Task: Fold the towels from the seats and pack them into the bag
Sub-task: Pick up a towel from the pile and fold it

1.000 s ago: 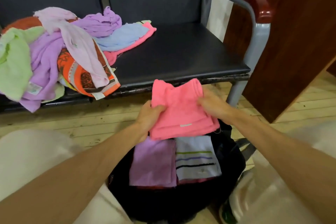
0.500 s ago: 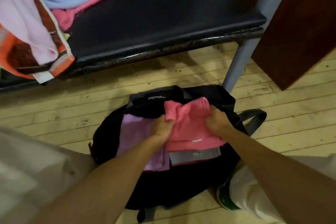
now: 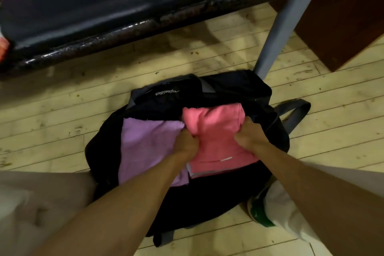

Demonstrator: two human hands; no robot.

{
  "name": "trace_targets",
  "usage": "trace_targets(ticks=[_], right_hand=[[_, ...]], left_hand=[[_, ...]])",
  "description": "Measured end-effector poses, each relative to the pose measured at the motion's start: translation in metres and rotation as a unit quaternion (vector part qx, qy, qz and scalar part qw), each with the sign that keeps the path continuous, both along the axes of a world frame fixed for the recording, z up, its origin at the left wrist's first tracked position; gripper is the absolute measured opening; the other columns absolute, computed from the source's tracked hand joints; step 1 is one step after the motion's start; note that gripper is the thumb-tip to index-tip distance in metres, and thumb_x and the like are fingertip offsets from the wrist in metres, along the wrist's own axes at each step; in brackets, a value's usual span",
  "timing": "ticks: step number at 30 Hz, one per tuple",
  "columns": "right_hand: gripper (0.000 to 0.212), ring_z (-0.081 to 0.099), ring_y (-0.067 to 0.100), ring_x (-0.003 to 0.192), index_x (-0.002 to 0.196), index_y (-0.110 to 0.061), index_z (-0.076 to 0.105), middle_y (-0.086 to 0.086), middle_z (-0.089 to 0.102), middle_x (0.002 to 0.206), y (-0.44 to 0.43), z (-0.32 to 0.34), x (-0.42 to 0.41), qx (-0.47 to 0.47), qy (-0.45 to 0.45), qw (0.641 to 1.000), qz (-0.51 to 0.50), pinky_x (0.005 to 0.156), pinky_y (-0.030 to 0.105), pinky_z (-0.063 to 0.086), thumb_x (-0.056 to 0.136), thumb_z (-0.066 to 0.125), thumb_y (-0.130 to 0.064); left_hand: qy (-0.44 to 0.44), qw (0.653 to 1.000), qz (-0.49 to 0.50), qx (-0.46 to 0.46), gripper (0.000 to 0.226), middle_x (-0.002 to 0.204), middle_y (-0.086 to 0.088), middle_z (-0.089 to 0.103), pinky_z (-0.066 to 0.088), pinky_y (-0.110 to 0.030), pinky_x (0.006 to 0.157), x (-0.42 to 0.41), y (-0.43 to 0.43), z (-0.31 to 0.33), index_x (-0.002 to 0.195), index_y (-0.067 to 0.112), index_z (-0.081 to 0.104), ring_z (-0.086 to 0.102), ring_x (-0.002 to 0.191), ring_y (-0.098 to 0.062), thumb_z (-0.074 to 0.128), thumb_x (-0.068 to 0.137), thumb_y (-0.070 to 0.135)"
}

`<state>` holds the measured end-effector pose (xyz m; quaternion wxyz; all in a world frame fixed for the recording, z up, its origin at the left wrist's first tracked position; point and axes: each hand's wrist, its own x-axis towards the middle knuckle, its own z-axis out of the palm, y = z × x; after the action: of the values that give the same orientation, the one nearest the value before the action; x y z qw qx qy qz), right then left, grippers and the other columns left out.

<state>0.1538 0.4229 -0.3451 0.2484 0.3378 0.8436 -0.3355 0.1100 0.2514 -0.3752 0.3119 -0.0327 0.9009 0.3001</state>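
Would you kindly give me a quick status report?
Left hand and right hand grip pink towel. Towel in black bag, beside purple towel. Nothing obstructing.

1. Only one view: the head camera is looking steeply down from the person's head, facing forward toward the bench (image 3: pixel 124 6).
2. It is sitting close over the bag (image 3: pixel 228 93) on the wooden floor (image 3: pixel 62 110); both forearms are reaching in from the bottom edge.
3. The wide-angle lens is bending the floorboards and the bench edge near the frame borders.
4. The bench is filling the top; a wooden cabinet (image 3: pixel 349 16) is cutting in at upper right.
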Motion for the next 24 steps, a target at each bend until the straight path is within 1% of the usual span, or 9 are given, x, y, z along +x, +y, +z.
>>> trace_targets(ticks=[4,6,7,9,11,13,15,20,24], right_hand=[[0.048,0.055,0.036,0.114,0.133,0.009,0.039,0.021,0.05,0.13,-0.002,0.017,-0.009,0.033,-0.028,0.999,0.0,0.077,0.032,0.04,0.094,0.048,-0.017],[0.047,0.055,0.037,0.115,0.132,0.008,0.036,0.02,0.051,0.126,-0.004,0.036,-0.013,0.045,-0.019,0.999,-0.017,0.082,0.036,0.044,0.094,0.049,-0.018],[0.039,0.058,0.036,0.107,0.125,0.005,0.043,0.018,0.054,0.118,-0.006,0.047,-0.014,0.045,-0.004,0.999,-0.014,0.081,0.037,0.045,0.094,0.049,-0.019],[0.014,0.056,0.026,0.074,0.086,-0.003,0.052,0.01,0.054,0.086,-0.012,0.069,-0.018,0.039,0.023,0.999,0.005,0.064,0.03,0.044,0.092,0.049,-0.016],[0.021,0.052,0.025,0.063,0.069,-0.006,0.049,0.007,0.051,0.071,-0.024,0.096,-0.026,0.026,0.046,0.998,0.04,0.054,0.026,0.038,0.089,0.049,-0.011],[0.017,0.064,0.03,0.084,0.088,0.0,0.065,0.011,0.063,0.087,-0.04,0.124,-0.037,-0.007,0.08,0.994,0.08,0.066,0.028,0.049,0.091,0.052,-0.01],[0.021,0.066,0.028,0.096,0.106,0.002,0.067,0.017,0.067,0.106,-0.062,0.157,-0.048,-0.07,0.136,0.985,0.08,0.077,0.033,0.053,0.094,0.054,-0.01],[0.011,0.066,0.014,0.07,0.089,-0.016,0.062,0.005,0.063,0.101,-0.105,0.239,-0.082,-0.121,0.237,0.954,0.139,0.059,0.024,0.053,0.095,0.056,-0.01],[0.012,0.067,0.018,0.075,0.104,-0.013,0.057,0.005,0.065,0.096,-0.141,0.287,-0.103,-0.141,0.265,0.937,0.176,0.058,0.023,0.056,0.094,0.059,-0.006]], left_hand=[[-0.004,0.999,-0.047,-0.011,0.048,0.137,-0.019,0.051,0.037,-0.033,0.097,-0.003,-0.002,0.019,0.138,-0.002,0.042,0.05,0.124,-0.034,0.052,0.093,0.011],[-0.025,0.996,-0.075,-0.03,0.039,0.128,-0.019,0.057,0.042,-0.035,0.09,-0.011,-0.004,0.039,0.13,-0.001,0.049,0.055,0.117,-0.034,0.051,0.094,0.012],[-0.035,0.997,-0.071,-0.022,0.031,0.119,-0.021,0.062,0.046,-0.037,0.084,-0.015,-0.006,0.05,0.121,0.0,0.056,0.06,0.11,-0.035,0.051,0.092,0.011],[-0.054,0.997,-0.062,0.013,0.016,0.092,-0.019,0.068,0.053,-0.035,0.066,-0.023,-0.013,0.077,0.093,0.005,0.063,0.069,0.086,-0.034,0.048,0.088,0.007],[-0.048,0.996,-0.064,0.046,0.018,0.072,-0.011,0.063,0.049,-0.025,0.055,-0.03,-0.025,0.109,0.078,0.01,0.062,0.065,0.06,-0.024,0.047,0.088,0.005],[-0.044,0.994,-0.049,0.089,0.015,0.073,-0.005,0.058,0.048,-0.024,0.059,-0.036,-0.041,0.149,0.084,0.014,0.061,0.058,0.06,-0.016,0.049,0.092,0.008],[-0.013,0.992,-0.051,0.115,0.012,0.078,-0.004,0.061,0.049,-0.024,0.062,-0.044,-0.062,0.192,0.094,0.014,0.063,0.06,0.067,-0.015,0.051,0.094,0.013],[0.102,0.981,-0.061,0.156,0.017,0.081,-0.006,0.064,0.049,-0.021,0.062,-0.066,-0.123,0.279,0.087,0.015,0.065,0.062,0.067,-0.013,0.05,0.094,0.012],[0.158,0.971,-0.048,0.173,0.023,0.08,-0.003,0.065,0.048,-0.019,0.066,-0.077,-0.173,0.322,0.083,0.02,0.064,0.062,0.071,-0.011,0.049,0.094,0.007]])
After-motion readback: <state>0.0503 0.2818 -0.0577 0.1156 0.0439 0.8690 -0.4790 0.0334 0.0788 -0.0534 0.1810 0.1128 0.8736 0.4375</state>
